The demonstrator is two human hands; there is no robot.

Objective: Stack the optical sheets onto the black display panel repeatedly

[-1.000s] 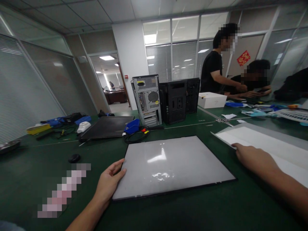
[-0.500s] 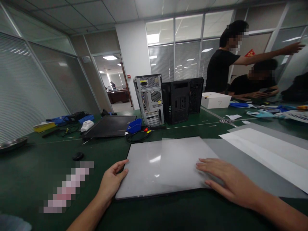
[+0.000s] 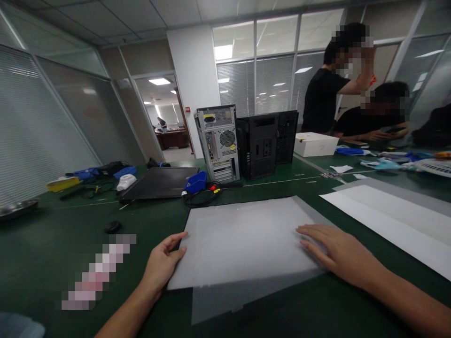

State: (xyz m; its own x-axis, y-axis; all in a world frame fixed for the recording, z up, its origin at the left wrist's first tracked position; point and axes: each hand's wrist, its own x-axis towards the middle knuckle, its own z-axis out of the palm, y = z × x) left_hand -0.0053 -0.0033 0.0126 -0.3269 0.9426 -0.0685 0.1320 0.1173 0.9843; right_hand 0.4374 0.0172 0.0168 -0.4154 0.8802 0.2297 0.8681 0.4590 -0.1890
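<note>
A flat white panel (image 3: 229, 244) with a thin dark edge lies in front of me. A translucent grey sheet (image 3: 225, 300) lies over it, jutting past the near edge and showing again at the far right corner. At the panel's left edge is my left hand (image 3: 162, 263), open, its thumb and forefinger apart and touching that edge. My right hand (image 3: 334, 251) rests palm down over the right part of the sheet, open with fingers stretched out. What lies under its palm is hidden.
Beyond the panel stand a silver computer case (image 3: 220, 145) and a black case (image 3: 262, 148). A dark flat screen (image 3: 162, 183) and a blue object with a cable (image 3: 195, 183) lie nearer. White sheets (image 3: 387, 216) lie at right, a black round object (image 3: 112, 227) at left. Two people are across the table.
The translucent sheet has shifted left from the table's right side onto the panel, its near part now over the front edge. My right hand moved slightly right; my left hand barely moved.
</note>
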